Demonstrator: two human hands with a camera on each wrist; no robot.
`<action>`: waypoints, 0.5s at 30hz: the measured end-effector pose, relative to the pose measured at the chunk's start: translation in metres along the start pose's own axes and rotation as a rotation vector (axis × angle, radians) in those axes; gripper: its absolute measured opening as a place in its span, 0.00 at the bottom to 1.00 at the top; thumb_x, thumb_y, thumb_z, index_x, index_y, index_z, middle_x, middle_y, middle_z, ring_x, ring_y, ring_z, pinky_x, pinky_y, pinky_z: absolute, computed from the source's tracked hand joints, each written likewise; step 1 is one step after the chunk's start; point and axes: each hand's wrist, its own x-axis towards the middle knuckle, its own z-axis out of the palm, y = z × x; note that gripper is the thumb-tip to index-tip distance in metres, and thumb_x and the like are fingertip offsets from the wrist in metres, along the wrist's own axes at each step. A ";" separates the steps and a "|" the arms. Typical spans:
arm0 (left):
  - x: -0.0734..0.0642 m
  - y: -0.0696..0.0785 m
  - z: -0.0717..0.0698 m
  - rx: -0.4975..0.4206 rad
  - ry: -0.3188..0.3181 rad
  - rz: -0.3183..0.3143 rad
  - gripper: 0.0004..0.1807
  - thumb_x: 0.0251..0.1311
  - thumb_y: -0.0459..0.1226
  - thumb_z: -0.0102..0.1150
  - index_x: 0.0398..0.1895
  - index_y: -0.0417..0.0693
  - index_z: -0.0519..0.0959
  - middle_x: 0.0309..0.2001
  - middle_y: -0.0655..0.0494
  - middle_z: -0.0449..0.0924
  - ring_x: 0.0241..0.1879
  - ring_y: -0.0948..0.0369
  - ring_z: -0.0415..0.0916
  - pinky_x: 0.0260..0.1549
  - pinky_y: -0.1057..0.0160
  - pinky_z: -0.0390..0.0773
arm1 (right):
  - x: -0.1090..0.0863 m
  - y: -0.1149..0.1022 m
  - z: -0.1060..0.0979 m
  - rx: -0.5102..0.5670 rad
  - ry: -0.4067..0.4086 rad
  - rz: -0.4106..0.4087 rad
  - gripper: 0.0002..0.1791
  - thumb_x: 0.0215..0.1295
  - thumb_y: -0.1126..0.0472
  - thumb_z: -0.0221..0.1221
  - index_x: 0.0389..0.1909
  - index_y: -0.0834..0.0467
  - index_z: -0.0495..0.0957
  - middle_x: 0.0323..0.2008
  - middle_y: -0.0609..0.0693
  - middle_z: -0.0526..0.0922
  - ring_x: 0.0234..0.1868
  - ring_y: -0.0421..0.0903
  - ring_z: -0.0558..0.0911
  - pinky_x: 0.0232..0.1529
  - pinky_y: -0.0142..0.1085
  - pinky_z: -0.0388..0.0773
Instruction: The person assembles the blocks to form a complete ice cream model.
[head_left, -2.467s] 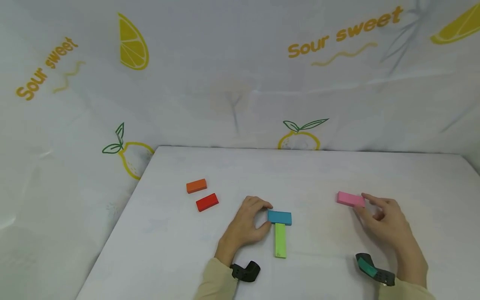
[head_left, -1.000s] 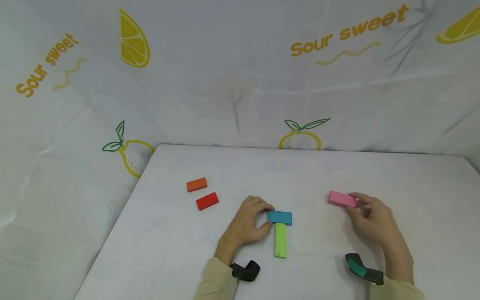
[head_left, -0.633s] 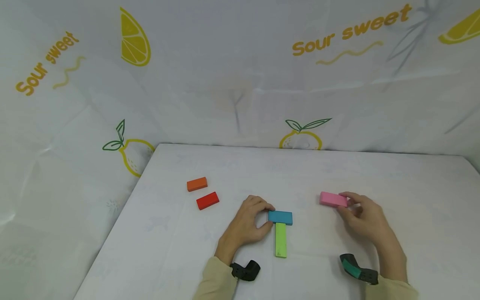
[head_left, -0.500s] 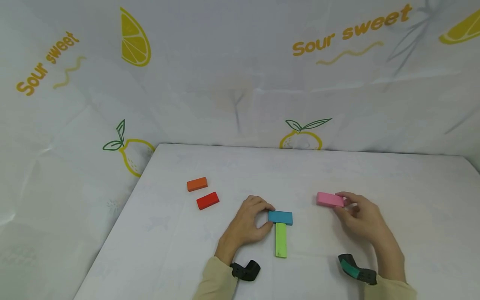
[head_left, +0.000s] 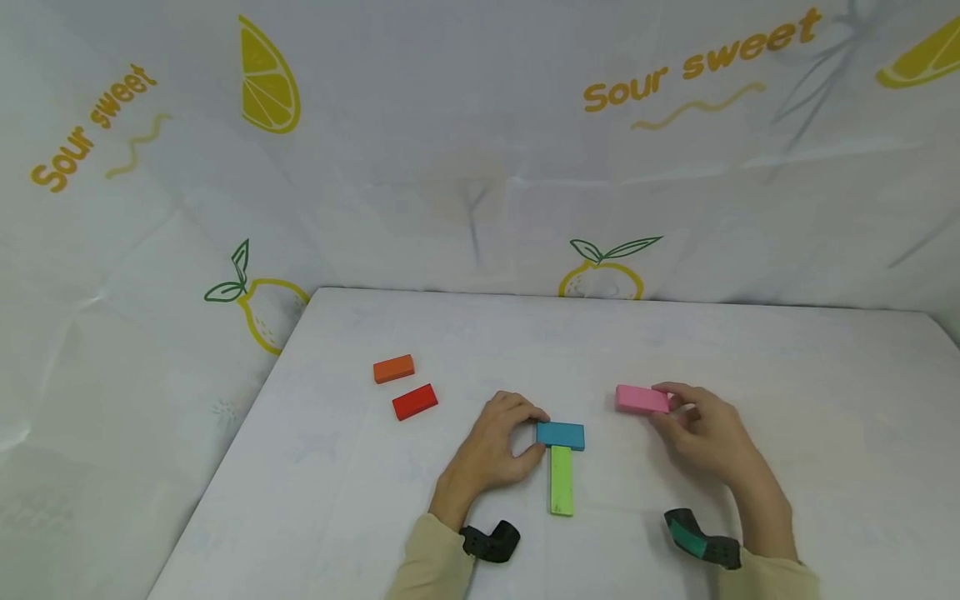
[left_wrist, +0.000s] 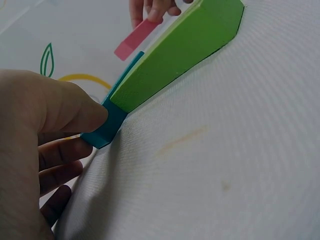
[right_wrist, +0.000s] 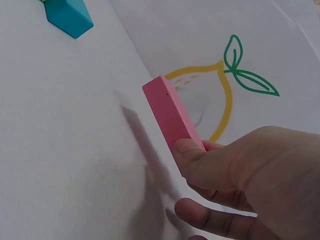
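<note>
My left hand [head_left: 491, 446] pinches the left end of a blue block [head_left: 562, 435] between thumb and fingers. The blue block lies crosswise at the far end of a green block [head_left: 561, 483], the two forming a T on the table. In the left wrist view my thumb presses the near side of the blue block [left_wrist: 111, 125], right beside the green block [left_wrist: 170, 55]. Farther right, my right hand [head_left: 701, 429] pinches the right end of a pink block [head_left: 641, 399]. The right wrist view shows the pink block [right_wrist: 167, 112] raised above the table, its shadow apart from it.
An orange block [head_left: 393, 369] and a red block [head_left: 415, 402] lie on the white table [head_left: 315, 467] at the left. Behind the table's back edge hangs a white cloth [head_left: 420, 150] printed with lemons. Each wrist wears a black band device [head_left: 492, 542].
My right hand has carried the pink block leftward, closer to the blue and green blocks. The left hand and the other blocks have stayed in place.
</note>
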 end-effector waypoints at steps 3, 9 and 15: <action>0.000 0.000 0.000 0.003 -0.001 0.000 0.14 0.59 0.37 0.64 0.49 0.52 0.85 0.46 0.59 0.84 0.54 0.61 0.74 0.60 0.59 0.74 | 0.002 -0.005 0.005 0.009 -0.014 -0.008 0.23 0.63 0.65 0.67 0.59 0.65 0.78 0.44 0.62 0.82 0.37 0.48 0.78 0.32 0.31 0.71; 0.000 -0.001 0.000 -0.003 -0.003 0.003 0.14 0.59 0.38 0.64 0.49 0.51 0.85 0.46 0.59 0.84 0.54 0.61 0.74 0.60 0.60 0.74 | 0.004 -0.015 0.015 0.007 -0.029 -0.026 0.22 0.63 0.66 0.67 0.58 0.65 0.79 0.43 0.61 0.82 0.36 0.47 0.77 0.32 0.31 0.72; 0.000 -0.001 0.000 -0.003 0.000 0.008 0.14 0.59 0.38 0.64 0.49 0.51 0.85 0.45 0.59 0.83 0.53 0.61 0.73 0.60 0.60 0.74 | 0.004 -0.022 0.022 0.001 -0.048 -0.027 0.22 0.63 0.65 0.67 0.57 0.64 0.80 0.42 0.59 0.83 0.35 0.46 0.76 0.32 0.30 0.72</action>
